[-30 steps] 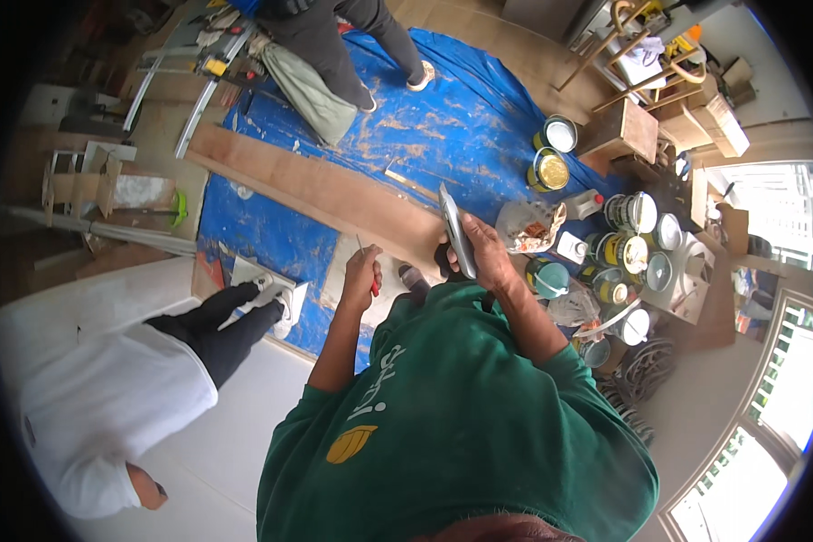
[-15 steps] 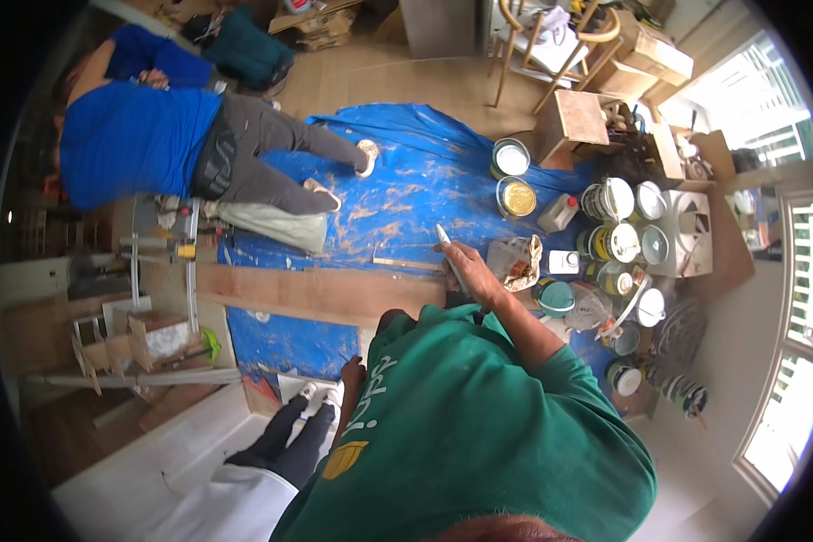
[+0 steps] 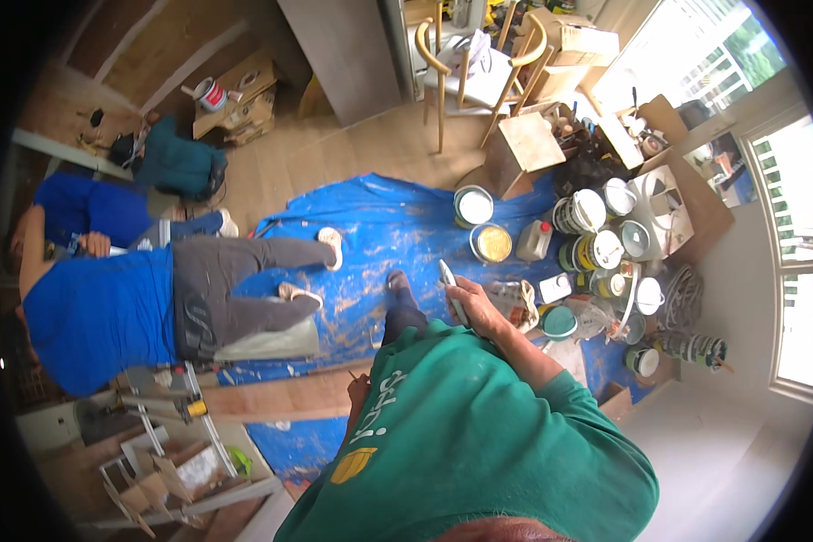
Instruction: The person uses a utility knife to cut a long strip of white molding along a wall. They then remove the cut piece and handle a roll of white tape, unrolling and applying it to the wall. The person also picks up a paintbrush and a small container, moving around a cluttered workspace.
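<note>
In front of my chest, my right hand [image 3: 475, 307] is closed around a slim, pale grey tool with a pointed tip [image 3: 447, 274]. The tip points up and away from me, and the tool's exact kind cannot be made out. My left hand [image 3: 359, 392] is low beside my body, partly hidden by my green shirt. Its fingers are curled, and a thin stick-like end shows above them, too small to name. A long wooden board [image 3: 285, 394] lies left of this hand on the blue tarp [image 3: 379, 217].
Paint buckets [image 3: 587, 212], a jug [image 3: 535, 241] and a teal-lidded tub [image 3: 558, 322] crowd the right. Ahead stand a wooden chair [image 3: 479, 81] and boxes [image 3: 583, 45]. A person in blue [image 3: 108, 307] bends at the left, near a metal frame [image 3: 194, 406] and wood offcuts.
My view has swung, and my foot now shows stepping forward on the tarp. The right hand keeps the pale tool, held out in front. The person in white at lower left has left view.
</note>
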A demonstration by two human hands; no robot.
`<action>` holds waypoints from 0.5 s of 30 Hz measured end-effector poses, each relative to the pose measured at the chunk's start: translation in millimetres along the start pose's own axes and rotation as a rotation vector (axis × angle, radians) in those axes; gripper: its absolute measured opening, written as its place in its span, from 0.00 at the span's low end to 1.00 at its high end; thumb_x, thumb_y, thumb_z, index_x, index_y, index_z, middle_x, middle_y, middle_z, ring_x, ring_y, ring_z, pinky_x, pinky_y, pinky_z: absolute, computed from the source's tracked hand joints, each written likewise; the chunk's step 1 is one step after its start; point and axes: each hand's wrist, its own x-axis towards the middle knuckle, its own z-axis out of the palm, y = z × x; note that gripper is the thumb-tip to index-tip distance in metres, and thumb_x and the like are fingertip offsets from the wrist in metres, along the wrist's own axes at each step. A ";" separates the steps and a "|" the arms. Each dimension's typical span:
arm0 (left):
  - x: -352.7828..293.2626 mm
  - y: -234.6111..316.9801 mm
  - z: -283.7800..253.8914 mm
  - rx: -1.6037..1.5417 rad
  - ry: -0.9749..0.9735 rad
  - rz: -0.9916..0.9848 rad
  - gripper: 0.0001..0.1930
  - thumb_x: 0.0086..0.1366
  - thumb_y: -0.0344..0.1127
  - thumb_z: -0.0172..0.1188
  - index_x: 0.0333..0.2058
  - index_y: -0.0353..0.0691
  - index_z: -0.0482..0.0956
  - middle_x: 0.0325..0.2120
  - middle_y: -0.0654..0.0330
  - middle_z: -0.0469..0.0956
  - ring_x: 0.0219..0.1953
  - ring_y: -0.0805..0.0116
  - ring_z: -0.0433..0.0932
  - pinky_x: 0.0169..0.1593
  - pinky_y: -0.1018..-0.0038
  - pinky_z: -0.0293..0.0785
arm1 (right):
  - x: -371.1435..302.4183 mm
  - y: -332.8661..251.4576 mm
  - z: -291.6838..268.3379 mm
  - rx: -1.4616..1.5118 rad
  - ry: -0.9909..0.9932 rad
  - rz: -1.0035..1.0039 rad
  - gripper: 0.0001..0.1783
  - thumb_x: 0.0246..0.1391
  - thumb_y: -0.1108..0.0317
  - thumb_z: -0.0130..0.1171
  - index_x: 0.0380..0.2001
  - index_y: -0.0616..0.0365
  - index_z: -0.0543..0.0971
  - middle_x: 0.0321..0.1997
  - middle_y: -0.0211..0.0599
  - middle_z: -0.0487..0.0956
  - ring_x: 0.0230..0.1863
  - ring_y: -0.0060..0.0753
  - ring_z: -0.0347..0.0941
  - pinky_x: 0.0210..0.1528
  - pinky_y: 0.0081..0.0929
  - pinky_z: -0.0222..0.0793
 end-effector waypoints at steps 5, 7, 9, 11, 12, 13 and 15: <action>164.8 31.8 -50.0 0.001 -0.049 -0.098 0.18 0.63 0.46 0.52 0.28 0.34 0.75 0.17 0.50 0.72 0.18 0.58 0.72 0.23 0.62 0.66 | 108.8 -19.2 8.4 0.149 0.051 -0.053 0.10 0.59 0.65 0.51 0.39 0.59 0.73 0.28 0.31 0.72 0.27 0.24 0.69 0.30 0.22 0.67; 216.2 69.7 -88.0 -0.199 -0.068 -0.185 0.17 0.64 0.45 0.52 0.26 0.35 0.74 0.15 0.55 0.70 0.13 0.63 0.68 0.18 0.66 0.63 | 143.6 -28.5 17.4 0.261 0.083 -0.097 0.10 0.59 0.64 0.51 0.39 0.59 0.74 0.28 0.32 0.73 0.27 0.24 0.69 0.30 0.23 0.68; 253.2 102.2 -125.3 -0.411 -0.052 -0.276 0.16 0.64 0.44 0.53 0.24 0.37 0.72 0.13 0.59 0.67 0.08 0.67 0.65 0.12 0.69 0.60 | 160.2 -58.3 27.7 0.155 0.080 -0.088 0.08 0.61 0.65 0.52 0.39 0.57 0.72 0.30 0.31 0.73 0.29 0.26 0.71 0.31 0.25 0.70; 294.2 140.2 -155.5 -0.598 -0.017 -0.291 0.15 0.65 0.43 0.53 0.24 0.38 0.71 0.12 0.62 0.65 0.06 0.70 0.63 0.10 0.71 0.59 | 190.7 -67.4 23.4 0.192 0.063 -0.068 0.07 0.61 0.66 0.53 0.38 0.58 0.73 0.30 0.31 0.73 0.29 0.25 0.71 0.32 0.25 0.70; 315.0 153.1 -167.5 -0.710 0.010 -0.282 0.14 0.65 0.42 0.54 0.25 0.38 0.70 0.12 0.63 0.64 0.07 0.71 0.62 0.11 0.72 0.59 | 206.5 -76.8 26.9 0.223 0.077 -0.048 0.07 0.61 0.67 0.53 0.38 0.58 0.73 0.30 0.31 0.73 0.30 0.25 0.71 0.32 0.25 0.70; 337.8 166.1 -176.0 -0.828 0.032 -0.271 0.13 0.65 0.41 0.54 0.26 0.38 0.70 0.12 0.64 0.64 0.07 0.73 0.62 0.11 0.73 0.58 | 221.4 -88.2 26.3 0.250 0.092 -0.031 0.07 0.61 0.67 0.53 0.38 0.59 0.73 0.29 0.31 0.73 0.30 0.25 0.71 0.32 0.25 0.70; 375.6 177.5 -186.3 -0.822 0.017 -0.299 0.08 0.65 0.36 0.55 0.28 0.40 0.70 0.12 0.68 0.62 0.09 0.76 0.60 0.12 0.76 0.57 | 265.2 -96.7 12.4 0.311 0.148 -0.023 0.08 0.60 0.67 0.54 0.38 0.60 0.73 0.31 0.34 0.74 0.30 0.27 0.73 0.31 0.26 0.71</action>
